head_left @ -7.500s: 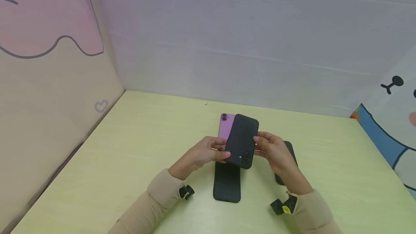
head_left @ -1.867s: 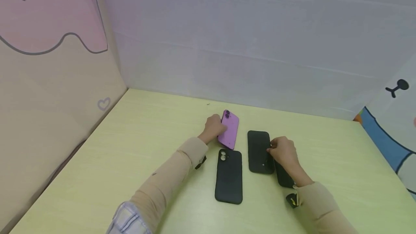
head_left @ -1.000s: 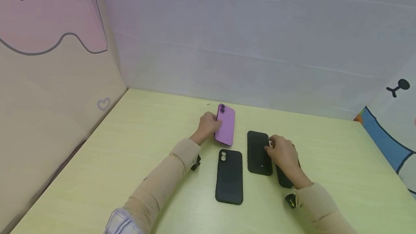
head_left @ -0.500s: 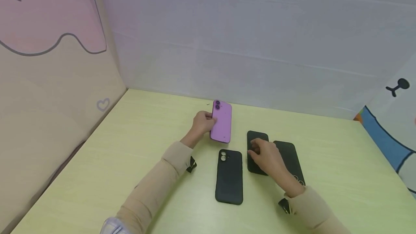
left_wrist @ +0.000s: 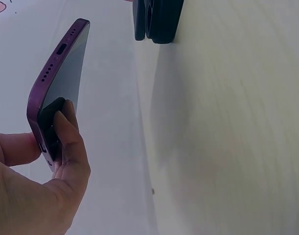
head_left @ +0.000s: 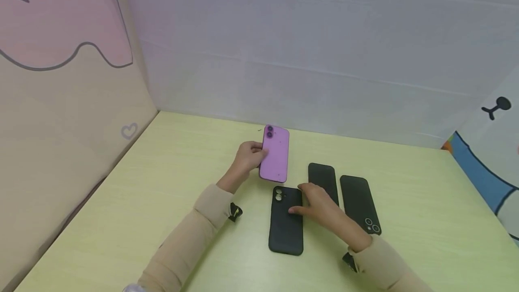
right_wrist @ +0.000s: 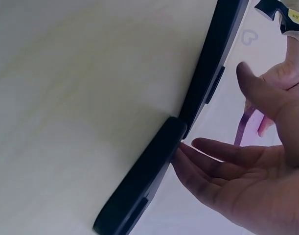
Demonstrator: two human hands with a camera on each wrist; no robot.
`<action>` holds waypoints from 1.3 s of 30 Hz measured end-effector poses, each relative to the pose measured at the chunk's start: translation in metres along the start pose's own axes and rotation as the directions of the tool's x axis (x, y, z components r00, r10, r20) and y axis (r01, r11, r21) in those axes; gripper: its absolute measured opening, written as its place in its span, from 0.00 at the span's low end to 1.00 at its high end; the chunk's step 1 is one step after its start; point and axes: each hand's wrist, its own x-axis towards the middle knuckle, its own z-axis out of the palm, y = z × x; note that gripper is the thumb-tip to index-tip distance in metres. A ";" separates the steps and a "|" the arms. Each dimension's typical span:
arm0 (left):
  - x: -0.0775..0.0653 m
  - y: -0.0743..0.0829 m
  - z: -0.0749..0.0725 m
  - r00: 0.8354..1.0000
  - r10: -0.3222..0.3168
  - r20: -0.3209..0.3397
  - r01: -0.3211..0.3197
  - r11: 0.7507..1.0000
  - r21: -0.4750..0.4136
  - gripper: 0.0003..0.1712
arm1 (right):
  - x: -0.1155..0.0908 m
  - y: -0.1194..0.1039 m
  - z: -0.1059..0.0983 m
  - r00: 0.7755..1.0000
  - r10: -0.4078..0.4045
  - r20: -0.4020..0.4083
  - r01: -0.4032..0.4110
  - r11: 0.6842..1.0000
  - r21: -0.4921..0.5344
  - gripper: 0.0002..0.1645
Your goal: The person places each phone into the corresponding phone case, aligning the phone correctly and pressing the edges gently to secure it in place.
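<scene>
My left hand (head_left: 248,154) pinches a purple phone (head_left: 276,154) by its left edge, thumb on the back and fingers behind. In the left wrist view the phone (left_wrist: 39,98) is raised off the table, its charging-port end showing. A black phone case (head_left: 285,233) with camera cutouts at its far end lies in front of the phone. Over that case's right edge is my right hand (head_left: 320,206), thumb and fingers spread apart. The right wrist view shows the right hand's fingers (right_wrist: 203,171) beside the edges of black cases, with nothing gripped.
Right of the front case lies a second black case-like slab (head_left: 322,177), its near end hidden by my right hand. Further right is another black slab (head_left: 358,199) with camera rings at its near end. A pale wall (head_left: 284,57) bounds the table's (head_left: 194,148) far edge.
The black case that both hands held earlier now lies on the table. My left hand has lifted the purple phone leftward; my right hand has moved left from that slab to the front case.
</scene>
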 end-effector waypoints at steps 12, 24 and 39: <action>-0.013 0.000 -0.006 1.000 0.011 0.014 -0.011 1.000 -0.008 0.19 | -0.004 -0.001 0.004 0.999 -0.034 0.030 0.034 0.999 -0.015 0.45; -0.016 -0.003 -0.011 1.000 0.011 0.004 -0.011 1.000 -0.026 0.19 | -0.002 0.001 0.008 0.999 -0.039 0.005 0.040 0.999 -0.018 0.45; -0.021 -0.004 -0.019 1.000 0.001 -0.009 -0.001 1.000 -0.022 0.19 | 0.001 0.002 0.008 0.999 -0.036 -0.015 0.037 0.995 0.095 0.51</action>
